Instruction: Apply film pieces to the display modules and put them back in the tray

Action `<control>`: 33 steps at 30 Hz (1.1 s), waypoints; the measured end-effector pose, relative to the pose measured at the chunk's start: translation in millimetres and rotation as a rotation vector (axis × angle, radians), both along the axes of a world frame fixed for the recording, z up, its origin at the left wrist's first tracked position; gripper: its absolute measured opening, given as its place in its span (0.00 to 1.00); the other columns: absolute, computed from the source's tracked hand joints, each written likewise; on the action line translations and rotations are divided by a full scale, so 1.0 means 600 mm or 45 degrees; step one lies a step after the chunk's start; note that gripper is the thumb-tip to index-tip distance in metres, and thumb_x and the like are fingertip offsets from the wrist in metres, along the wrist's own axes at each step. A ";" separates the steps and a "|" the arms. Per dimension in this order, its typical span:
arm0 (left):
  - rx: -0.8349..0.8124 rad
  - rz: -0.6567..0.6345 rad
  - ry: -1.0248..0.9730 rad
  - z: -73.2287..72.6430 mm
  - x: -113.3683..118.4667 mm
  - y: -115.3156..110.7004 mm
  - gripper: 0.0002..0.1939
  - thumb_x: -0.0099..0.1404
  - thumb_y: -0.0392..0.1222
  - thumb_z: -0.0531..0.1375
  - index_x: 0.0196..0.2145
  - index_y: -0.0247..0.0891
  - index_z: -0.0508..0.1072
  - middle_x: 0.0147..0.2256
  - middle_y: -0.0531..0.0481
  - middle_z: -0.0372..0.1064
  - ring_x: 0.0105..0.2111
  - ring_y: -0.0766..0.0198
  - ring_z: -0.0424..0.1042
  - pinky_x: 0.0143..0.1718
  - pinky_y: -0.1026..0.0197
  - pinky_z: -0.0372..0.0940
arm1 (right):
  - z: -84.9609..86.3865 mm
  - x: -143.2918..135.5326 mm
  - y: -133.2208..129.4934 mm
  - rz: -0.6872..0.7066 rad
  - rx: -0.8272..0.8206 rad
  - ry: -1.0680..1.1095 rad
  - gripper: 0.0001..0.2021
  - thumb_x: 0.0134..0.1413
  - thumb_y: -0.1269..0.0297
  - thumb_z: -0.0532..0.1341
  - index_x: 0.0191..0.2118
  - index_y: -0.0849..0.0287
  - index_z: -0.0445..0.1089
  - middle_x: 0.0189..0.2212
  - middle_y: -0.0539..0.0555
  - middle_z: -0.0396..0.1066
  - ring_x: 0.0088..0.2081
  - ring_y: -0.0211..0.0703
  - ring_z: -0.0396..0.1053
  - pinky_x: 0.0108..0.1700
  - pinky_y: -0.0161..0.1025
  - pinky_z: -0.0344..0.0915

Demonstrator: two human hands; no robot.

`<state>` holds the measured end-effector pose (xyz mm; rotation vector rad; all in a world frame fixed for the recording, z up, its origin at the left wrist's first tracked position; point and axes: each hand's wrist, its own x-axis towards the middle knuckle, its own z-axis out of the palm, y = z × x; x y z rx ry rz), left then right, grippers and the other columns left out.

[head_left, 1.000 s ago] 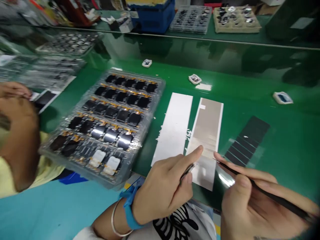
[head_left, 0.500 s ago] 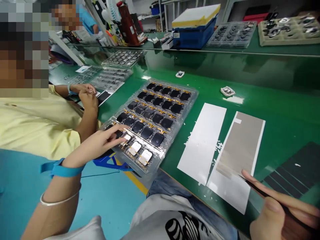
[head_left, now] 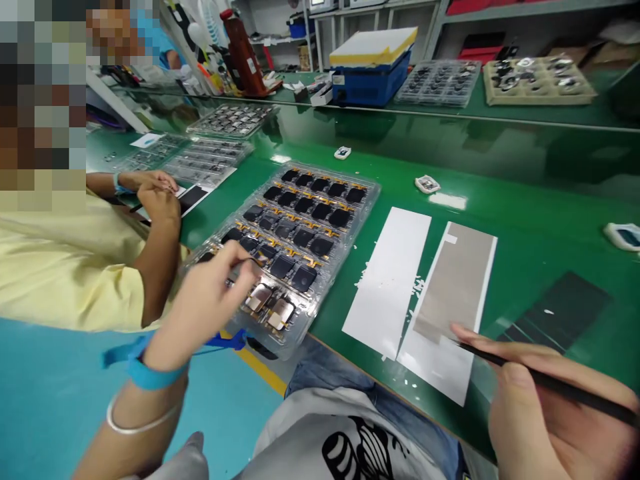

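Observation:
My left hand (head_left: 217,290) is over the near left part of a clear plastic tray (head_left: 320,310), its thumb and forefinger closed on a small dark part, mostly hidden by the fingers. The tray carries rows of black square modules with orange ribbon tabs. Two modules with pale, shiny faces (head_left: 281,313) lie in its nearest row. My right hand (head_left: 545,393) grips black tweezers (head_left: 530,375), their tip at the lower part of a beige film sheet (head_left: 457,273) on white backing. Beside it, to the left, lies a white sheet (head_left: 387,280).
White scraps (head_left: 418,287) lie between the sheets. A dark cut sheet (head_left: 560,310) is at right. Small white-framed parts (head_left: 427,184) sit farther back. A co-worker's hands (head_left: 155,187) work at left. A glass-edged shelf holds a blue box (head_left: 373,83) and trays.
My left hand has gone from outstretched fingers touching a pale-faced module to a raised pinch; that module no longer shows in its place. The tweezers remain by the beige film. The camera view has shifted.

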<state>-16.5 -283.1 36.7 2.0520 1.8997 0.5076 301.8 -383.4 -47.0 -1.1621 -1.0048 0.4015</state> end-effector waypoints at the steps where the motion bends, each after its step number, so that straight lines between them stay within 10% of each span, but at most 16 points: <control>1: -0.065 -0.132 -0.305 -0.009 0.033 -0.014 0.05 0.73 0.39 0.52 0.37 0.39 0.65 0.29 0.53 0.71 0.28 0.64 0.69 0.33 0.63 0.60 | 0.012 0.001 0.003 0.075 -0.008 -0.064 0.11 0.53 0.73 0.66 0.40 0.50 0.74 0.30 0.57 0.75 0.33 0.56 0.77 0.34 0.56 0.74; 6: -0.380 -0.686 -0.998 -0.057 0.201 -0.057 0.04 0.75 0.42 0.50 0.42 0.41 0.62 0.27 0.54 0.66 0.25 0.67 0.66 0.28 0.64 0.62 | 0.067 0.007 0.027 0.349 -0.053 -0.744 0.09 0.59 0.74 0.60 0.42 0.57 0.73 0.31 0.53 0.70 0.29 0.39 0.69 0.25 0.37 0.66; 10: -0.418 -0.754 -1.150 -0.084 0.267 -0.047 0.06 0.76 0.43 0.50 0.41 0.41 0.62 0.28 0.54 0.65 0.27 0.67 0.67 0.29 0.65 0.61 | 0.069 0.013 0.044 0.235 0.006 -1.082 0.07 0.59 0.74 0.62 0.43 0.59 0.71 0.31 0.52 0.72 0.30 0.38 0.73 0.27 0.34 0.69; 25: -0.355 -0.646 -1.143 -0.132 0.279 -0.036 0.08 0.74 0.44 0.55 0.40 0.39 0.70 0.31 0.52 0.70 0.28 0.67 0.68 0.29 0.65 0.61 | 0.031 0.015 0.051 0.117 -0.125 -1.216 0.06 0.63 0.75 0.59 0.42 0.61 0.71 0.35 0.53 0.75 0.32 0.37 0.75 0.30 0.33 0.69; 33: -0.529 -0.630 -1.363 -0.133 0.276 -0.044 0.07 0.76 0.46 0.53 0.42 0.42 0.64 0.31 0.52 0.69 0.28 0.68 0.66 0.22 0.68 0.55 | 0.050 0.043 0.110 0.438 -0.682 -0.565 0.08 0.56 0.68 0.64 0.27 0.59 0.68 0.25 0.48 0.70 0.28 0.35 0.67 0.30 0.33 0.61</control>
